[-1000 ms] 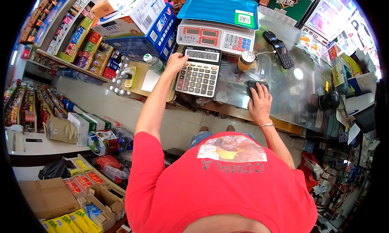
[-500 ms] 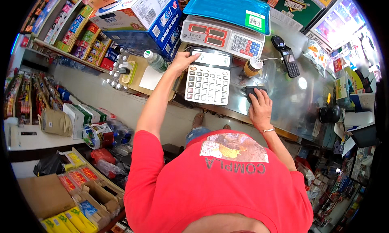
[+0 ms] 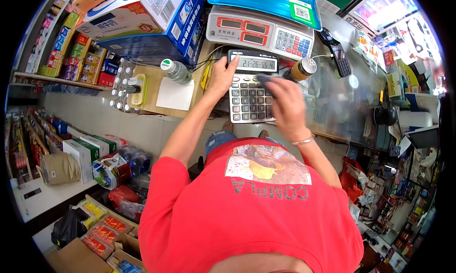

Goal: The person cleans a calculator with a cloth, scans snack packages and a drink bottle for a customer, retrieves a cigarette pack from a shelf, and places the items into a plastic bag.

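My left hand (image 3: 222, 77) grips the upper left edge of a grey desktop calculator (image 3: 235, 100), its thumb beside the lit display. Over the calculator's right side is my right hand (image 3: 288, 108), slightly smeared by motion. Its fingers are closed on a small dark cloth-like pad (image 3: 266, 85), which lies over the upper right keys; its exact kind is hard to make out. Just right of the calculator stands a small brown jar with a pale lid (image 3: 304, 69). Behind it sits a weighing scale (image 3: 260, 33) with a blue tray (image 3: 256, 0).
A clear bottle with a green cap (image 3: 176, 72) and a white sheet (image 3: 174, 93) are left of the calculator. Stacked cartons (image 3: 142, 26) rise behind them. To the right lies a black cordless phone (image 3: 338, 54) on the metal counter (image 3: 327, 107). Goods fill the shelves (image 3: 71, 50) at left.
My right hand has lifted the dark pad from the counter and brought it left onto the calculator's keys. The calculator has shifted slightly right in view, with my left hand still at its edge.
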A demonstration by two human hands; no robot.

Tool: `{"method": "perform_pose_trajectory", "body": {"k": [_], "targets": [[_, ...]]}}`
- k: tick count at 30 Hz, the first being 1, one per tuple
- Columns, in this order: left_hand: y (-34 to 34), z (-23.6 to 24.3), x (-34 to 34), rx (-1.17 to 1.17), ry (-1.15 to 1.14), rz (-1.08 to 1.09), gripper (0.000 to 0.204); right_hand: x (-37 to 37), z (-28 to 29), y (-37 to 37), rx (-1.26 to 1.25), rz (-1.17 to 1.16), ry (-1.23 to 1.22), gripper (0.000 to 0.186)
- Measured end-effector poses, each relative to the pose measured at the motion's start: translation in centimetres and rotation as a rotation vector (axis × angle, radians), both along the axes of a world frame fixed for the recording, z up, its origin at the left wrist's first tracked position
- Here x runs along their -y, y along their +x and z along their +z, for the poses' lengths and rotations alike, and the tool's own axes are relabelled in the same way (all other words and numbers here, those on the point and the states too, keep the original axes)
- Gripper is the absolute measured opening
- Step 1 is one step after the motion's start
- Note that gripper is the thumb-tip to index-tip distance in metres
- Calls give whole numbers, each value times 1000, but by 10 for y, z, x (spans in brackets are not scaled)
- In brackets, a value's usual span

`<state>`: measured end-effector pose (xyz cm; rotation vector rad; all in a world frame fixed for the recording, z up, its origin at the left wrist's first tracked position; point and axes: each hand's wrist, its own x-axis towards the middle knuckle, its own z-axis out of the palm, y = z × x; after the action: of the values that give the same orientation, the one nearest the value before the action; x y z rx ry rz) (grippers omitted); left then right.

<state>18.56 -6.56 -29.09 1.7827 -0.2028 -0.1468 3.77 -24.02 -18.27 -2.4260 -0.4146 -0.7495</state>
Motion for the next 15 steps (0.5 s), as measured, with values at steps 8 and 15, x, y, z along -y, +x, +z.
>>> {"method": "perform_pose_trajectory", "body": {"k": [8,15], "targets": [[-26,46,-1,28,-189,33,40,-17,-22,7,-149,54,-366,34],[-45,71,-5,78,-154,121,39,22,7,1,-99,-152,-278,24]]}}
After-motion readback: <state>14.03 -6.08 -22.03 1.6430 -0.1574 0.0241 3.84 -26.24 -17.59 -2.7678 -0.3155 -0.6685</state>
